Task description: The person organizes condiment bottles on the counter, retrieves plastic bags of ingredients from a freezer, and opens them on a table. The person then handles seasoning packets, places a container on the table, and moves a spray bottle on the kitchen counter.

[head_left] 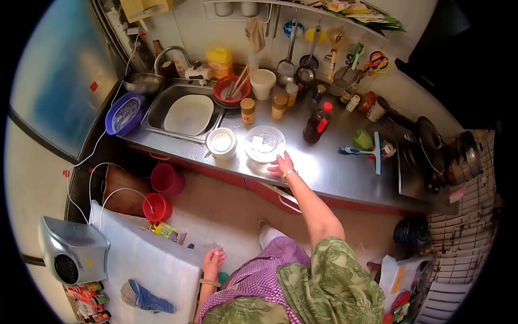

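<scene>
My right hand (281, 165) reaches over the front of the metal counter, its fingers apart at the near right rim of a clear plastic bowl (265, 136). Something small and white shows in that bowl, which stands on the counter. Just left of it is a white bowl (221, 142) with a smaller white round container (222, 142) in it. My left hand (214, 261) hangs low by my side, near the covered table, fingers loosely curled and nothing visible in them. Behind the clear bowl stand two brown-lidded jars, one jar (247, 112) nearer the sink and another jar (279, 107) to its right.
The sink (156, 123) holds a white basin (189, 115). A red bowl (225, 86) with utensils stands beside it. Rightward are a dark bottle with a red cap (313, 130), a squeegee (377, 156) and stacked pots (463, 157). Red buckets, one bucket (157, 207) nearest, stand below.
</scene>
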